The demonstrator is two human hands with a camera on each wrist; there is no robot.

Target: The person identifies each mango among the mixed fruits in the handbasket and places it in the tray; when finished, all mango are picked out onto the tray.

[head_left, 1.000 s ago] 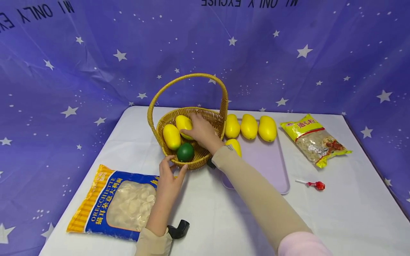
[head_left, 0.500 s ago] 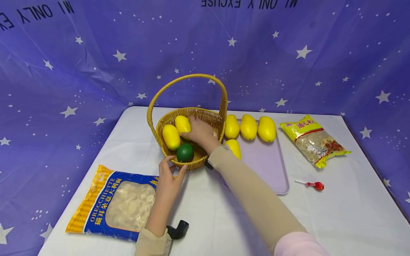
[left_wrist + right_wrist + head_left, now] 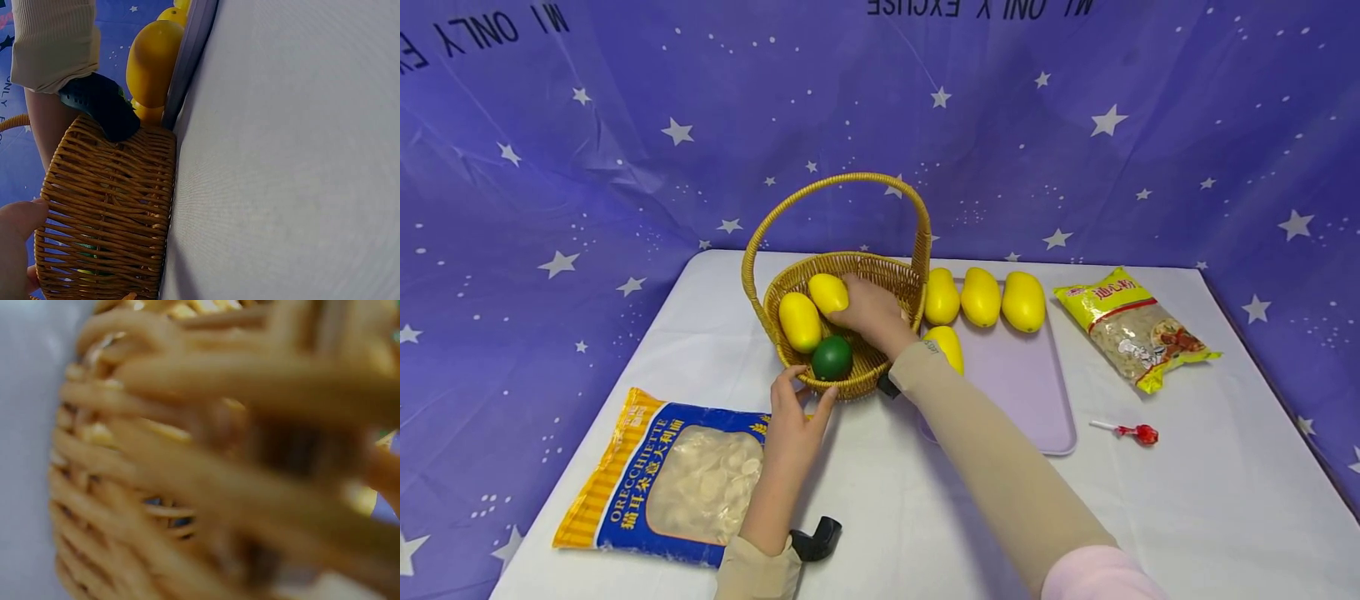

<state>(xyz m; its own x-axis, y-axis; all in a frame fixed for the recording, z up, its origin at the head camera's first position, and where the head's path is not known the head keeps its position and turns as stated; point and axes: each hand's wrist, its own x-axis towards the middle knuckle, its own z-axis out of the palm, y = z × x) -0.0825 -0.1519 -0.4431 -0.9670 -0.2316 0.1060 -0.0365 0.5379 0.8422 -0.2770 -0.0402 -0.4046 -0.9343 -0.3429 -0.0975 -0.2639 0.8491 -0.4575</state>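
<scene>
A wicker basket (image 3: 880, 265) with an arched handle stands on the table; its woven side (image 3: 106, 187) fills much of the left wrist view. My left hand (image 3: 793, 433) holds its front rim, thumb and fingers on either side. Inside the basket, my right hand (image 3: 872, 310) grips a yellow mango (image 3: 827, 293) from the right, the fingertips hidden behind it. Another mango (image 3: 800, 322) lies at the left, and a dark green round fruit (image 3: 832, 358) is at the front. The right wrist view shows only blurred wickerwork (image 3: 187, 469).
A lilac tray (image 3: 1022, 392) to the right bears several mangoes (image 3: 981, 297). Farther right lie a yellow food bag (image 3: 1138, 329) and a red lollipop (image 3: 1144, 434). A blue orecchiette bag (image 3: 700, 483) lies beside my left forearm. A starry curtain (image 3: 1000, 125) surrounds the table.
My right hand has closed in on the mango, covering more of its right side, and that mango has tilted slightly. My left hand stays at the basket rim.
</scene>
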